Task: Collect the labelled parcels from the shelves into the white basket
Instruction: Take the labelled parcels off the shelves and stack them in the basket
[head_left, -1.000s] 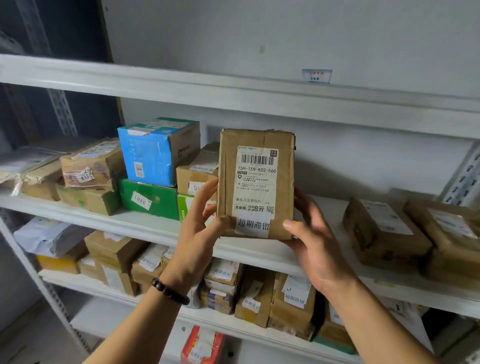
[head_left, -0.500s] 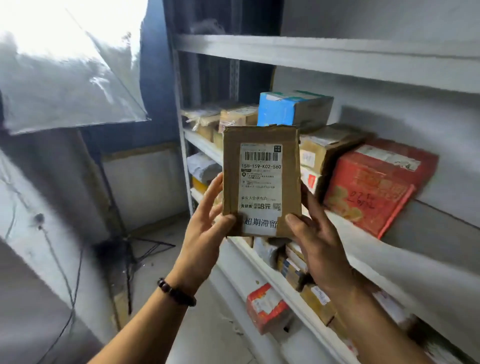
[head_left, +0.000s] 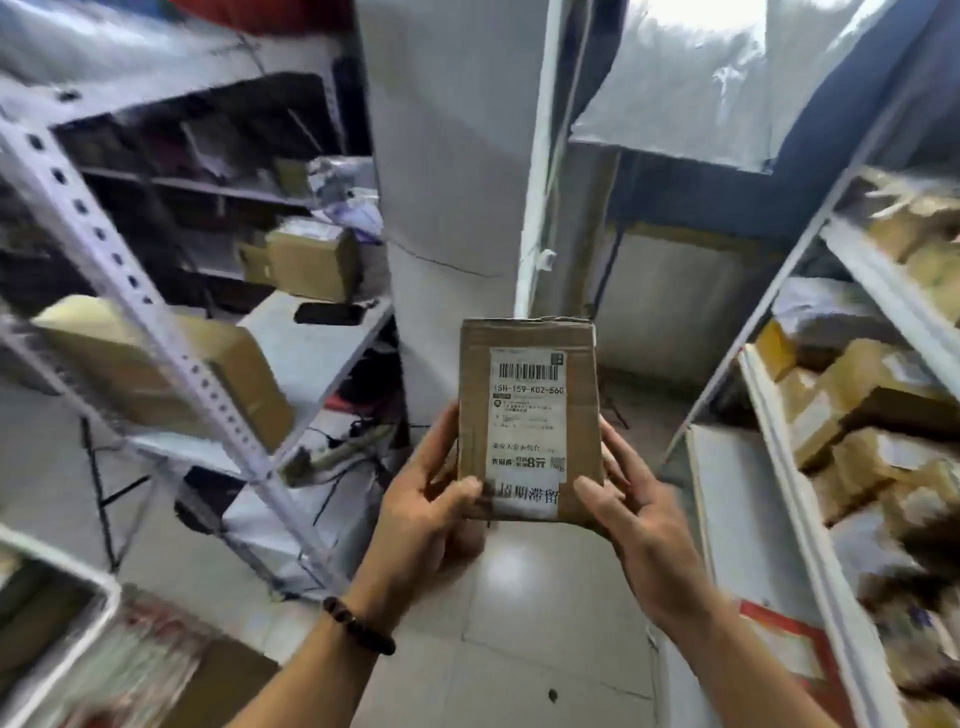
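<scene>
The labelled parcel (head_left: 527, 421) (white label facing the camera) is held upright over the tiled floor (head_left: 519, 623), its lower corners gripped by the left hand (head_left: 426, 514) and right hand (head_left: 639, 519), thumbs in front and fingers wrapped behind, with a metal rack (head_left: 156, 338) to the parcel's left and stocked shelves (head_left: 810, 493) to its right.

A glossy tiled floor (head_left: 519, 623) runs up the middle, catching a pale glare. At twelve o'clock stands a white pillar (head_left: 447, 156). A perforated metal rack (head_left: 124, 280) fills nine o'clock, white shelves (head_left: 779, 467) three o'clock. At one o'clock a pale sheet (head_left: 727, 78) glows bright against a blue wall (head_left: 701, 197). Motion blur smears both sides.
</scene>
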